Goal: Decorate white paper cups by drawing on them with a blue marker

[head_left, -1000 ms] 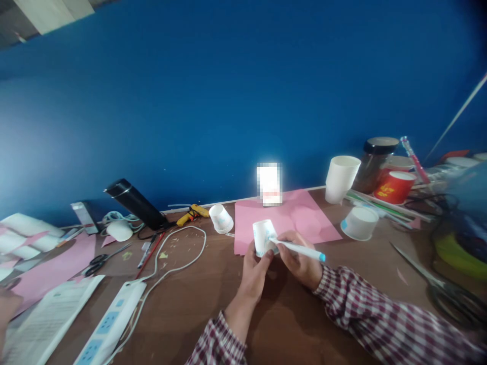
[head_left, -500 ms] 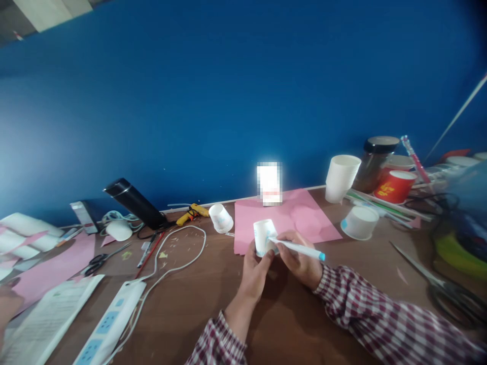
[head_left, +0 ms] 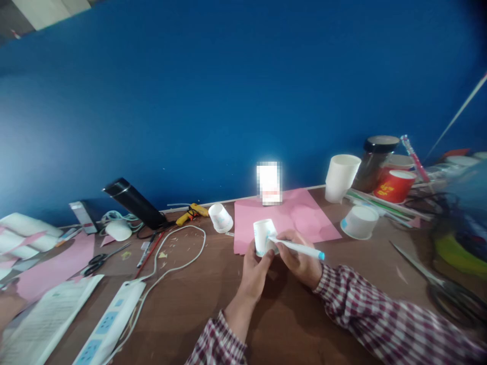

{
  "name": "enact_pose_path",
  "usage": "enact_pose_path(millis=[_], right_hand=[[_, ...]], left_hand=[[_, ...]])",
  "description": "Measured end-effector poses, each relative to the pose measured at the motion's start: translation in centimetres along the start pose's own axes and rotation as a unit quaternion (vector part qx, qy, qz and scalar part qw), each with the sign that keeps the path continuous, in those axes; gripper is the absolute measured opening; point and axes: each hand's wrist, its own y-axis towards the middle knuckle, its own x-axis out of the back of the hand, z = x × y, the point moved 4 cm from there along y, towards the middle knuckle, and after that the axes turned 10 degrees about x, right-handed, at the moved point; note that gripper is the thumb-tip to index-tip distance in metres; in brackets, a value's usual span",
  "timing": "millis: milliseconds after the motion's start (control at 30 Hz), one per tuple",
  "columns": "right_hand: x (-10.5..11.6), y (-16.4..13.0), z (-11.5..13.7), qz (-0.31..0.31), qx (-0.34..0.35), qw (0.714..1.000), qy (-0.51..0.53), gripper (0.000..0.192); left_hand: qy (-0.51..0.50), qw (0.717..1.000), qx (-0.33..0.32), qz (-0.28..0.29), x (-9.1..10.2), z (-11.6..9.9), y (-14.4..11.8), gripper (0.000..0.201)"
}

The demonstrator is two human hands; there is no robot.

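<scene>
Head camera view: left hand [head_left: 254, 269] grips a small white paper cup [head_left: 264, 236] above the tabletop [head_left: 182, 309]; right hand [head_left: 299, 262] pinches a blue-capped marker [head_left: 297, 248], tip touching the cup's side, beside pink paper [head_left: 297, 215].

L hand [head_left: 254, 271] holds cup [head_left: 264, 235], R hand [head_left: 300, 261] w/ marker [head_left: 297, 248]

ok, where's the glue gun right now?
Head view, left of centre: the yellow glue gun lies at the table's back edge by the blue wall, between the black flask and a tipped white cup.
</scene>
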Motion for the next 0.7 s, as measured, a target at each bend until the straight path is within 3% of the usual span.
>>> enact_pose_path(millis=[700], right_hand=[[-0.13, 0.03, -0.07, 0.008, 0.019, 1.0, -0.003, 0.004]], left_hand=[[-0.009, 1.0, -0.002, -0.011, 0.17, 0.51, 0.15, 0.041]])
